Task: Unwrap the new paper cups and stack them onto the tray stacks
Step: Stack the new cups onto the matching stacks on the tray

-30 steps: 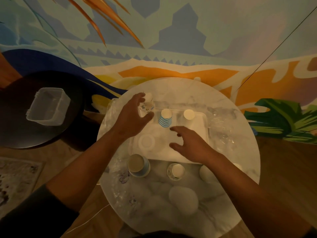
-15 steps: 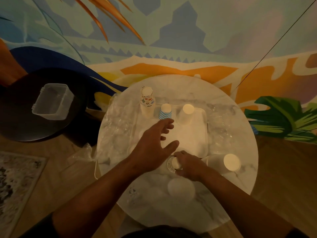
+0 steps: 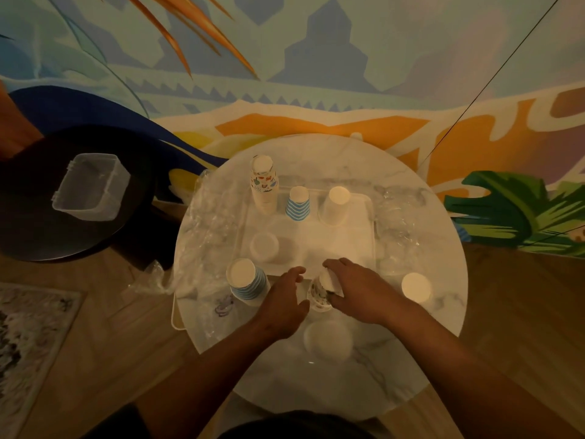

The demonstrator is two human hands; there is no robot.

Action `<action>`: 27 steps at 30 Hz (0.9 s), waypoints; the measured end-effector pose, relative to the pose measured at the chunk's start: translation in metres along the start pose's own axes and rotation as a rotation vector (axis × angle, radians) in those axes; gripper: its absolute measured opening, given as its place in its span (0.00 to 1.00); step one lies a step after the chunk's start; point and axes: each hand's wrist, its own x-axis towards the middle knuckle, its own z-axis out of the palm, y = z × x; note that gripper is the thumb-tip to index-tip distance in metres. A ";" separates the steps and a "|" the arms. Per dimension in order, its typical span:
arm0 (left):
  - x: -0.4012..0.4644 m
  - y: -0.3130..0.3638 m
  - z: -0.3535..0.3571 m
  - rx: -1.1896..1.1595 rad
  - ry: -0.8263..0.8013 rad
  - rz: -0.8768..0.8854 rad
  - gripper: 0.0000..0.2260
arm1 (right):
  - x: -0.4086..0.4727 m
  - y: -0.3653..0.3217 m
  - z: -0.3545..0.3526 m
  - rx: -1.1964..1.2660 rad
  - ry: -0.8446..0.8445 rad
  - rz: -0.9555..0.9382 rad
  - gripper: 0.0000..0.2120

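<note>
Both hands are at the near edge of the tray (image 3: 364,198). Right hand (image 3: 357,289) has fingers and thumb curled over a patterned cup stack (image 3: 318,293) that stands on the desk (image 3: 411,359) just in front of the tray. Left hand (image 3: 281,299) sits just left of that stack, fingers loosely extended, not clearly gripping; contact with the cups can't be confirmed.

On the tray's far side: a taller patterned stack (image 3: 264,185) at left, a blue-striped stack (image 3: 298,204) in the middle, a plain white stack (image 3: 335,204) at right, all upside down. One low white cup (image 3: 264,245) sits nearer on the tray. Off the tray, to its near left, another blue-striped stack (image 3: 247,280); near right, a white cup (image 3: 416,286). Crumpled clear wrap (image 3: 209,223) lies left of the tray, more right of it.

Handling, my read:
- Paper cups: very light, thin-walled, crush easily. Grip the sidewall with spread fingers, light pressure only.
- Nested stack can separate if lifted by the top cup alone; take it low on the body or support the base.
- Any film left on it is likely slick and clingy; whether this stack is wrapped is unclear, too dim.
- Matching target is probably the patterned stack at the tray's far left. It's tall and tippy, so steady it when seating the new cups.
</note>
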 end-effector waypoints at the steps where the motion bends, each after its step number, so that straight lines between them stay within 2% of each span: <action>1: 0.002 -0.004 0.003 0.020 -0.012 -0.011 0.31 | -0.004 -0.001 -0.005 0.001 0.011 -0.005 0.33; 11: 0.028 -0.001 0.023 0.108 -0.109 0.051 0.35 | -0.038 -0.002 -0.066 -0.017 0.184 0.035 0.34; 17: 0.035 0.001 0.031 0.155 -0.078 0.094 0.28 | -0.043 0.006 -0.072 0.016 0.243 0.050 0.34; 22: 0.022 0.008 0.023 0.166 -0.017 0.109 0.27 | -0.047 0.009 -0.075 0.064 0.290 0.041 0.35; 27: -0.012 0.039 -0.006 0.046 0.028 0.185 0.22 | -0.049 0.013 -0.088 0.150 0.375 0.010 0.34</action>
